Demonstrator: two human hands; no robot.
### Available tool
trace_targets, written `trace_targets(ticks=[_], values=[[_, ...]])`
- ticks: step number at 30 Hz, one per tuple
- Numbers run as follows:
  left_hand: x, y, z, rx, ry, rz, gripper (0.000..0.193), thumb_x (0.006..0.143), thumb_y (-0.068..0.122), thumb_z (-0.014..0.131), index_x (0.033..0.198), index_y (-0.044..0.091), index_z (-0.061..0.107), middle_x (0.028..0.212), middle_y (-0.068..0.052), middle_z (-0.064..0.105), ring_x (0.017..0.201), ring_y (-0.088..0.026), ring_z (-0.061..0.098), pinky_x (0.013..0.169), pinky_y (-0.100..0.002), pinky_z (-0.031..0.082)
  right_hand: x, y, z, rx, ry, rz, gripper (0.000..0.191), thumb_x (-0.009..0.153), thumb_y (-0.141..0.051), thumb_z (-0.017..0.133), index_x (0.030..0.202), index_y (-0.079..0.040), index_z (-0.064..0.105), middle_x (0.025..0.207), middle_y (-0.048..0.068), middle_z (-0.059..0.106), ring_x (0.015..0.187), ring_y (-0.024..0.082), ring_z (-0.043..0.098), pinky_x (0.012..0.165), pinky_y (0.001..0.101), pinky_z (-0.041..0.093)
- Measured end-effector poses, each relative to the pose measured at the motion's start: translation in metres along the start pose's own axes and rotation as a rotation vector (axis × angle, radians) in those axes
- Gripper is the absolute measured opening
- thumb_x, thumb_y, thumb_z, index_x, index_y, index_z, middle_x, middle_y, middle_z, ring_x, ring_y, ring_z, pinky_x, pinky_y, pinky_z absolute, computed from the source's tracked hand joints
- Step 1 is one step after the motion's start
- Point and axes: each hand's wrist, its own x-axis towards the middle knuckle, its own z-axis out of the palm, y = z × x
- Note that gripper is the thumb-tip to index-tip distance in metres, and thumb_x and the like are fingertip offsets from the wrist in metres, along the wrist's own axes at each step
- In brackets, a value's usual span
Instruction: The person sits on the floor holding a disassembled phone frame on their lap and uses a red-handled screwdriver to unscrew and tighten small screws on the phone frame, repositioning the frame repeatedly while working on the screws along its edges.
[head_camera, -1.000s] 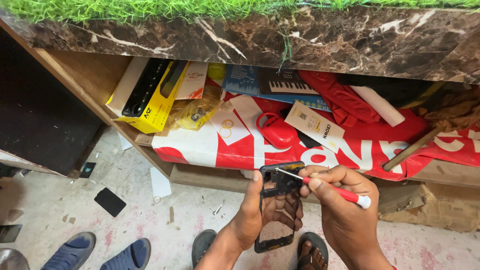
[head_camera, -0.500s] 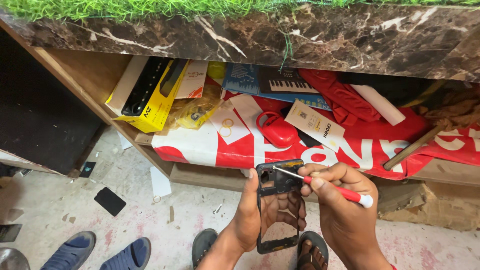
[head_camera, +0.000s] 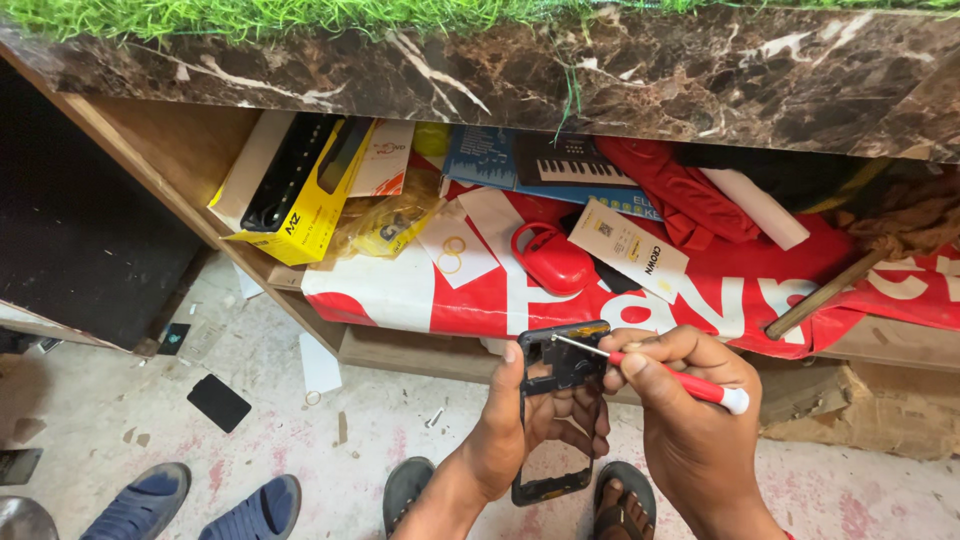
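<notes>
My left hand (head_camera: 525, 420) grips a black phone frame (head_camera: 560, 360) upright in front of me, fingers showing through its empty middle. My right hand (head_camera: 690, 410) holds a small screwdriver with a red handle (head_camera: 680, 382) and white end cap. Its thin metal tip touches the top part of the frame, near the upper edge. Both hands hover low over the floor, above my sandalled feet (head_camera: 410, 490).
A wooden shelf (head_camera: 160, 150) under a dark marble counter edge (head_camera: 600, 80) holds a yellow-and-black box (head_camera: 300, 190), a red case (head_camera: 550, 260), cards, a red-and-white banner (head_camera: 420, 300) and a wooden stick (head_camera: 825, 290). A dark phone part (head_camera: 219, 402) and a pair of blue slippers (head_camera: 190, 505) lie on the floor.
Both hands with the frame and screwdriver have shifted slightly; the screwdriver tip stays at the frame's top.
</notes>
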Motion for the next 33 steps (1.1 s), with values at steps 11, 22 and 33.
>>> trace_targets(ticks=[11, 22, 33], values=[[0.0008, -0.0022, -0.0018, -0.004, 0.002, 0.010, 0.100, 0.090, 0.086, 0.015, 0.124, 0.004, 0.062, 0.095, -0.010, 0.065, 0.091, -0.020, 0.067, 0.085, -0.039, 0.058, 0.0009, 0.0003, -0.0007, 0.002, 0.022, 0.044, 0.004, 0.094, 0.008, 0.063, 0.096, 0.008, 0.066, 0.108, 0.025, 0.071, 0.085, 0.022, 0.068, 0.082, 0.0363, 0.056], [0.0007, -0.0013, -0.0005, -0.026, -0.009, 0.022, 0.100, 0.091, 0.086, 0.014, 0.125, 0.003, 0.060, 0.095, -0.011, 0.065, 0.091, -0.022, 0.067, 0.085, -0.039, 0.057, 0.0012, 0.0018, -0.0027, 0.033, -0.013, 0.016, 0.004, 0.094, 0.009, 0.063, 0.097, 0.007, 0.066, 0.109, 0.025, 0.071, 0.086, 0.021, 0.067, 0.082, 0.0356, 0.055], [0.0016, -0.0052, -0.0052, 0.040, 0.020, -0.017, 0.101, 0.089, 0.087, 0.014, 0.123, 0.005, 0.062, 0.093, -0.010, 0.065, 0.085, -0.021, 0.068, 0.081, -0.038, 0.057, 0.0026, 0.0012, -0.0040, -0.059, 0.034, 0.042, 0.005, 0.091, 0.010, 0.065, 0.095, 0.008, 0.067, 0.108, 0.026, 0.072, 0.084, 0.023, 0.068, 0.082, 0.0371, 0.056]])
